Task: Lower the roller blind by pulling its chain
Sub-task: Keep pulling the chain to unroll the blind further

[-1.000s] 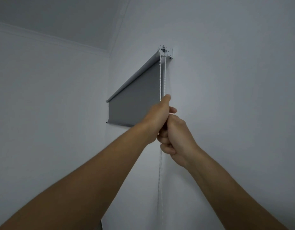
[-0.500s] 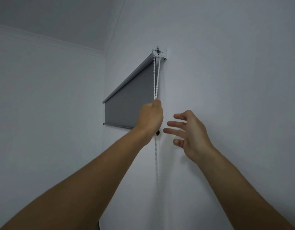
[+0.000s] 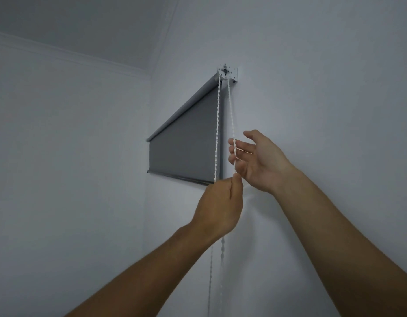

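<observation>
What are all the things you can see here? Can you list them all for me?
Roller blind: one, grey, on the wall near the room corner, partly lowered.
Bracket: one, white metal, on the wall at the blind's top right end.
Chain: one beaded loop, white, two strands hanging from the bracket and on down below the hands.
Walls: two, pale grey-white, meeting in a corner left of the blind.
Ceiling: one, pale grey, top left.
Left hand: one, closed on the chain, below the blind's bottom edge.
Right hand: one, open, fingers spread just behind the right strand.
</observation>
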The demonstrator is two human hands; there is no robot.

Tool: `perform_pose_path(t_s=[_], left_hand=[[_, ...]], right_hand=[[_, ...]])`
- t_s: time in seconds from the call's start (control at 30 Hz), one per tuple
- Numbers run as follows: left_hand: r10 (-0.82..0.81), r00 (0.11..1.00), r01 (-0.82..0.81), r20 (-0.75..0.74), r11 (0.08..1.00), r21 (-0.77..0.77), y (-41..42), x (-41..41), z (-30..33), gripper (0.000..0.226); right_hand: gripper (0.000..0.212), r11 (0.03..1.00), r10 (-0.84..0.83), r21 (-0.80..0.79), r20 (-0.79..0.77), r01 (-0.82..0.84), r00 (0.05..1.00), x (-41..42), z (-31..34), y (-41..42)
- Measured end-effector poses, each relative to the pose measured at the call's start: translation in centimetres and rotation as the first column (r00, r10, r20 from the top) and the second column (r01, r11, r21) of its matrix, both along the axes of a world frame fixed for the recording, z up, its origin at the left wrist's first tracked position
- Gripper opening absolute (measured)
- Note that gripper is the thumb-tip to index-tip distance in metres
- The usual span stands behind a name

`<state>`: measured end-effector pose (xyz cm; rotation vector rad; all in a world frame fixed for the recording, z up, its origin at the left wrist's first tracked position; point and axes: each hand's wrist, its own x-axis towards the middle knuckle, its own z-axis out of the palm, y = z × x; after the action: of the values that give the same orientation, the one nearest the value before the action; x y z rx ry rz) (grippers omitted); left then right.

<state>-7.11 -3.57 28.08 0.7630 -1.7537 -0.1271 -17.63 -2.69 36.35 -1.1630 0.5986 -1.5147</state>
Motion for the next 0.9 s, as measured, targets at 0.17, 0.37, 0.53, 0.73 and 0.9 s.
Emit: perform_pose_path(t_s=[0.17, 0.37, 0.53, 0.73, 0.9], left_hand=[[-0.096, 0.995, 0.095, -0.011, 0.995, -0.035, 0.6, 0.4, -0.1, 0.051], [-0.081, 0.988, 0.080, -0.127, 0.997, -0.019, -0.1, 0.9, -0.5, 0.047], [-0.095, 0.963, 0.102, -0.253, 0.995, 0.015, -1.3, 0.7, 1.2, 0.038], [-0.160, 0.921, 0.291, -0.357, 0.890, 0.352, -2.0, 0.5, 4.7, 0.049], [-0.275, 0.844, 0.505, -0.460, 0.698, 0.508, -1.9, 0.6, 6.6, 0.048]], right_hand=[[0.029, 0.992, -0.096, -0.082, -0.024, 0.093, 0.995, 0.9, -0.3, -1.5], [0.024, 0.957, -0.226, -0.203, -0.082, 0.205, 0.971, 0.9, -1.8, -1.5], [0.042, 0.926, -0.294, -0.297, -0.188, 0.231, 0.937, 2.3, -4.9, -0.8], [0.048, 0.895, -0.375, -0.343, -0.229, 0.286, 0.898, 2.4, -7.4, 0.0], [0.040, 0.870, -0.419, -0.399, -0.289, 0.289, 0.861, 2.7, -9.7, 0.6]])
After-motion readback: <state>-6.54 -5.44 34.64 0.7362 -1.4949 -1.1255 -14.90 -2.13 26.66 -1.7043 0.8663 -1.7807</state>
